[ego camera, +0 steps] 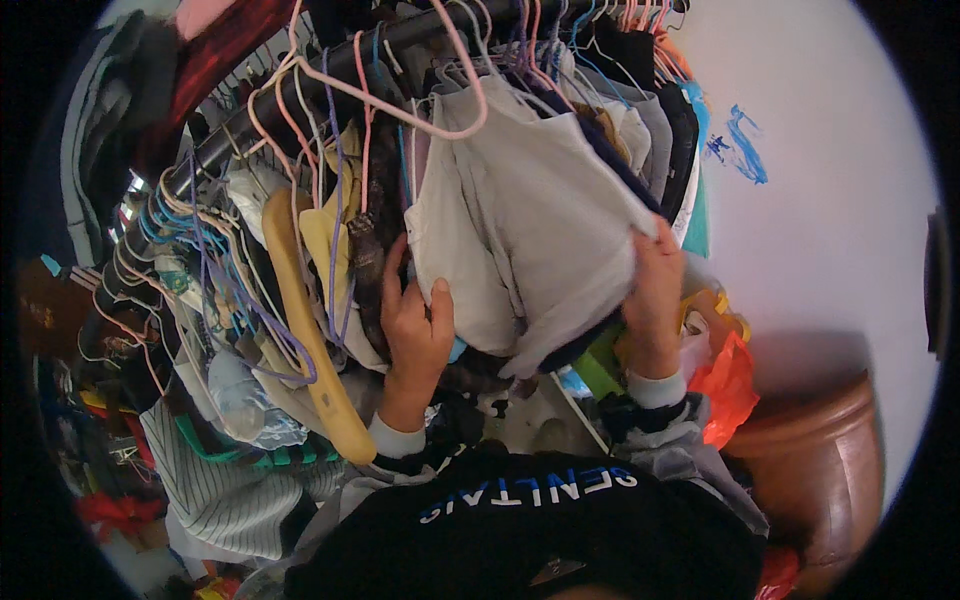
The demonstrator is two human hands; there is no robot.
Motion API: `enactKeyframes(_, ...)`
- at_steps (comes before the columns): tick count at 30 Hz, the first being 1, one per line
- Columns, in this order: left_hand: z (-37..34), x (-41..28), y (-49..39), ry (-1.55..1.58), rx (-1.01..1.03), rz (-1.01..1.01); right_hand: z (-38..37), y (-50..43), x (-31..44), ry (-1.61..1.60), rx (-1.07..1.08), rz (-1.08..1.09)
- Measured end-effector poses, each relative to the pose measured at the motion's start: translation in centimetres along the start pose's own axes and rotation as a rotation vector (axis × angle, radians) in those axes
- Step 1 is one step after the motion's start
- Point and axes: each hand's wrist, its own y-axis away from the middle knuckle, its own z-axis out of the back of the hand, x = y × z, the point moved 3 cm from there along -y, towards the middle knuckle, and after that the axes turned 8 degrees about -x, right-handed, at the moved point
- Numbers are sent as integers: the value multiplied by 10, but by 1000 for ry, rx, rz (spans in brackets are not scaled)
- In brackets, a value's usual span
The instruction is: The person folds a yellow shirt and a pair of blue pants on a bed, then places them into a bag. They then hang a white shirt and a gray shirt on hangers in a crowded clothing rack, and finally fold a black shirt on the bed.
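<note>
A light grey garment (pixel 555 202) hangs in front of me below a black clothes rail (pixel 217 146). My left hand (pixel 416 322) has its thumb and fingers on either side of the garment's left edge. At the opposite edge, my right hand (pixel 656 285) pinches the cloth between thumb and fingers. The fabric is spread between both hands, with folds down its left half. Above it, a pink wire hanger (pixel 405 116) hangs with no clothing on it, crossing in front of the garment's top.
Many wire hangers and clothes crowd the rail. A yellow wooden hanger (pixel 311 337) slants down on the left, above a striped garment (pixel 217 487). To the right are a white wall (pixel 810 255) with blue marks, a red plastic bag (pixel 726 390) and a brown leather-like chair (pixel 817 457).
</note>
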Motion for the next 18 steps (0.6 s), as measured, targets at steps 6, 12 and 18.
enactKeyframes(6, 4, 2, 1, 38, 25, -29, 9, -5, 33, 22, 96, 86)
enactKeyframes(12, 4, 2, 3, 75, 35, -40, -37, 20, 56, 524, 285, 525)
enactKeyframes(18, 4, 4, 2, 71, 63, -45, -73, 64, 41, 795, 469, 746)
